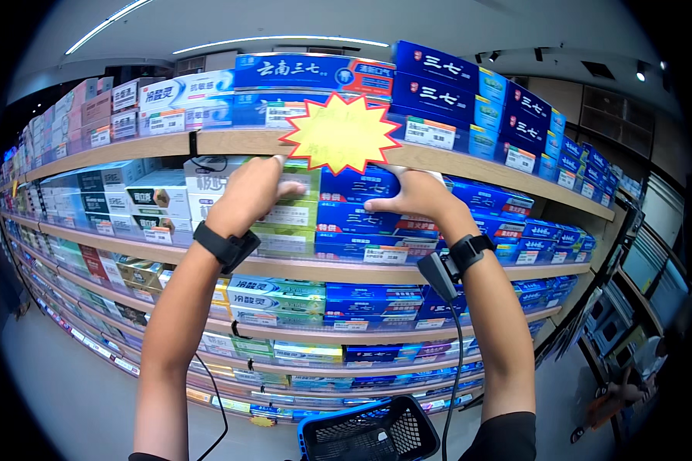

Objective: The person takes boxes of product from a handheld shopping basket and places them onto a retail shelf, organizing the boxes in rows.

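Observation:
Both my hands are raised to the second shelf from the top, among stacked toothpaste boxes. My left hand (255, 190) is in front of the green-and-white boxes (291, 211), its thumb standing apart and its fingertips partly hidden by the shelf edge above. To its right, my right hand (421, 198) is by a stack of blue boxes (350, 211). Its thumb stretches left across their front, while its other fingers reach up near the shelf edge. Between and above the hands hangs a yellow starburst sign (342, 134) with a red border. I see nothing gripped in either hand.
The wooden shelf edge (238, 144) runs just above my hands, with more blue boxes (434, 88) over it. Lower shelves hold several rows of cartons. A blue-and-black basket (369, 430) is below, and cables hang from my dark wrist straps (227, 246).

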`<action>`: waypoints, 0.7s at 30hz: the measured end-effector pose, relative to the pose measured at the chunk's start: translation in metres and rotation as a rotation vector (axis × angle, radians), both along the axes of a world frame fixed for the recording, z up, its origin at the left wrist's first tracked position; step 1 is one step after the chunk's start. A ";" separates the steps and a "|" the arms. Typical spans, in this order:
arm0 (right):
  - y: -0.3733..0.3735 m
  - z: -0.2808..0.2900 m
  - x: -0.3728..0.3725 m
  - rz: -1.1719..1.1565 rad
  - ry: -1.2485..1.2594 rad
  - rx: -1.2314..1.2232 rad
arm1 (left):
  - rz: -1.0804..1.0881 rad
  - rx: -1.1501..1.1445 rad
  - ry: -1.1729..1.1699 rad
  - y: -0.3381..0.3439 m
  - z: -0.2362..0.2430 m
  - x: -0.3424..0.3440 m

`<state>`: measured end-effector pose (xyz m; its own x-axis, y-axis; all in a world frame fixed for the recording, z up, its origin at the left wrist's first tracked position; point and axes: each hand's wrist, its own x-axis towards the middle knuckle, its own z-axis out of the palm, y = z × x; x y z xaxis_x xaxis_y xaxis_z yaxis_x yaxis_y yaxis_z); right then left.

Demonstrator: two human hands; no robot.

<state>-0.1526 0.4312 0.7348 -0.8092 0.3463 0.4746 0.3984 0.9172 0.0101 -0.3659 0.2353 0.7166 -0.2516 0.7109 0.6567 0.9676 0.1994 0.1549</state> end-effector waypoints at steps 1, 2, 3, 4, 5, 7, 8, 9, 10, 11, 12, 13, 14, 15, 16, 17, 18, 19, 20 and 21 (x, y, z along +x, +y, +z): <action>0.002 0.001 0.002 0.035 0.016 0.017 | -0.004 -0.030 -0.070 -0.002 0.004 0.006; 0.007 0.000 0.004 0.075 0.053 0.085 | -0.034 -0.020 -0.099 -0.002 0.004 0.005; 0.015 -0.004 0.004 0.112 0.088 0.150 | -0.066 -0.017 -0.129 0.004 0.001 0.004; 0.018 -0.004 0.008 0.113 0.103 0.179 | -0.091 0.006 -0.163 0.004 0.003 0.011; 0.021 -0.007 0.012 0.112 0.113 0.207 | -0.119 0.024 -0.202 0.006 0.003 0.020; 0.023 -0.010 0.017 0.104 0.161 0.237 | -0.140 0.058 -0.203 0.010 -0.002 0.033; 0.021 -0.009 0.020 0.049 0.147 0.257 | -0.158 0.075 -0.201 0.014 -0.005 0.033; 0.019 -0.009 0.021 0.040 0.157 0.246 | -0.169 0.092 -0.206 0.018 -0.009 0.034; 0.018 -0.008 0.025 0.019 0.135 0.231 | -0.159 0.116 -0.186 0.021 -0.013 0.039; 0.016 -0.007 0.031 -0.001 0.114 0.215 | -0.149 0.140 -0.165 0.025 -0.015 0.044; 0.017 -0.011 0.036 0.040 0.181 0.263 | -0.135 0.164 -0.147 0.030 -0.019 0.050; 0.018 -0.017 0.041 0.083 0.247 0.313 | -0.132 0.200 -0.095 0.035 -0.026 0.050; 0.020 -0.024 0.048 0.126 0.314 0.364 | -0.129 0.237 -0.043 0.041 -0.035 0.047; 0.023 -0.030 0.058 0.173 0.376 0.428 | -0.125 0.275 0.012 0.045 -0.039 0.049; 0.027 -0.040 0.065 0.229 0.432 0.486 | -0.110 0.281 0.017 0.045 -0.043 0.056; 0.031 -0.049 0.075 0.287 0.489 0.543 | -0.134 0.329 0.011 0.048 -0.049 0.062; 0.028 -0.055 0.090 0.319 0.516 0.513 | -0.147 0.380 0.004 0.049 -0.055 0.066; 0.033 -0.059 0.109 0.294 0.504 0.491 | -0.166 0.434 -0.002 0.051 -0.058 0.071; 0.040 -0.064 0.129 0.272 0.493 0.468 | -0.162 0.477 -0.011 0.055 -0.059 0.075; 0.050 -0.068 0.146 0.253 0.478 0.442 | -0.160 0.484 -0.072 0.056 -0.059 0.079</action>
